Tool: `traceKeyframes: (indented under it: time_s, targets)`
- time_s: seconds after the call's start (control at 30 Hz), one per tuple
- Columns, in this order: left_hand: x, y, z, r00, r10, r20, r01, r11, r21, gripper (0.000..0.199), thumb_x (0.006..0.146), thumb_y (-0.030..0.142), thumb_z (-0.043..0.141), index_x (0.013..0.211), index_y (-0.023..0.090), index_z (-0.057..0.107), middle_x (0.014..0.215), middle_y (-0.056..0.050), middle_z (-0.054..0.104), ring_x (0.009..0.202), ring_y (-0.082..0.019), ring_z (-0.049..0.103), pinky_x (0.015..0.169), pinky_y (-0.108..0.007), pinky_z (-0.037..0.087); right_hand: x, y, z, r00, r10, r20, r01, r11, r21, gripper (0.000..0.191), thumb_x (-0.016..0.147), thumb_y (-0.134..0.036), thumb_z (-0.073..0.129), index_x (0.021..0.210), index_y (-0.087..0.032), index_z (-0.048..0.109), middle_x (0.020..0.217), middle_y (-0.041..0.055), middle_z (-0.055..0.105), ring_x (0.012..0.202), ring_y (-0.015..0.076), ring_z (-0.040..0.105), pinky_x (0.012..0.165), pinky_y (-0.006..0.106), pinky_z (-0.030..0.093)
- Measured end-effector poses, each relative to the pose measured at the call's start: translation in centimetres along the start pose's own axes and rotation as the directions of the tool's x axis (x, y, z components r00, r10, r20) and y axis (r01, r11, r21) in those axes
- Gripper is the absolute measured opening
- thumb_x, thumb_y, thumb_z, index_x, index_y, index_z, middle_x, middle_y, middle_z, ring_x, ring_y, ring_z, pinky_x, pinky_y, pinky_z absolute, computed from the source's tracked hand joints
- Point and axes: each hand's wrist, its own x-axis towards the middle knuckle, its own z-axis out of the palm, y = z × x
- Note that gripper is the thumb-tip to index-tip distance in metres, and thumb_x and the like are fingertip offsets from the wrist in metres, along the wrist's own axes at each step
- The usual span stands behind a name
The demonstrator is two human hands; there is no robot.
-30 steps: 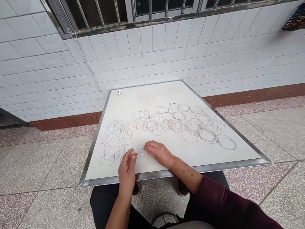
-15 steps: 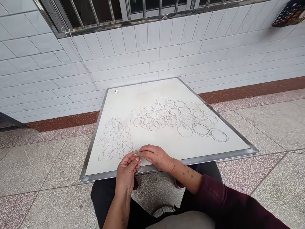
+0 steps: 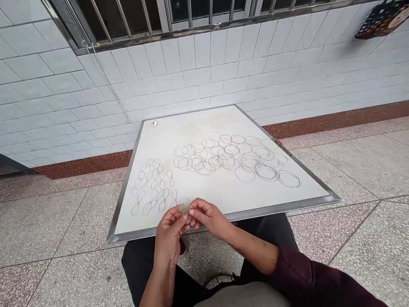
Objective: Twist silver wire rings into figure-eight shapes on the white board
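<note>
My left hand (image 3: 172, 222) pinches a thin wire loop (image 3: 184, 198) at the table's near edge; a tan wrap shows on one of its fingers. Close beside it, my right hand (image 3: 206, 216) has thumb and forefinger pressed together on the same wire. Part of the loop rises above the fingers and part hangs below them; its middle is hidden by the fingertips. Left of my hands lie several wire figure-eights (image 3: 164, 198) in loose rows. Many round wire rings (image 3: 246, 161) overlap across the middle and right of the table.
The white table (image 3: 191, 123) has a metal rim (image 3: 271, 209) and stands against a tiled wall (image 3: 179, 89). A small white and red object (image 3: 155, 124) sits at its far left corner. My legs are under the near edge. A barred window (image 3: 191, 17) is above.
My right hand has turned, and its thumb and forefinger now close on the wire beside my left fingers. The loop's upper part shows more clearly above the fingers. The view shifts slightly.
</note>
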Motion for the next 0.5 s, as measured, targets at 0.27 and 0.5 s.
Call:
traceKeyframes:
  time_s: [0.27,0.5]
  targets:
    - [-0.9,0.4,0.2,1.000,0.004,0.012,-0.004,0.999,0.044,0.031,0.066,0.034,0.084,0.091,0.016,0.075,0.074,-0.004,0.072,0.070,-0.014,0.068,0.072,-0.027,0.055,-0.2,-0.5,-0.1,0.999,0.035,-0.019,-0.034,0.999,0.016,0.036,0.081,-0.051,0.068,0.086,-0.018,0.055,0.068,-0.0028,0.063,0.060,0.0101,0.059,0.058,0.025,0.048]
    - [-1.2,1.0,0.0,0.998,0.001,0.056,-0.010,0.985,0.170,0.031,0.068,0.034,0.082,0.092,0.015,0.076,0.083,-0.008,0.075,0.075,-0.017,0.070,0.075,-0.029,0.057,-0.3,-0.3,-0.5,0.998,0.069,0.003,-0.069,0.997,0.018,0.035,0.081,-0.050,0.068,0.088,-0.018,0.055,0.068,-0.0024,0.064,0.059,0.0098,0.058,0.057,0.024,0.047]
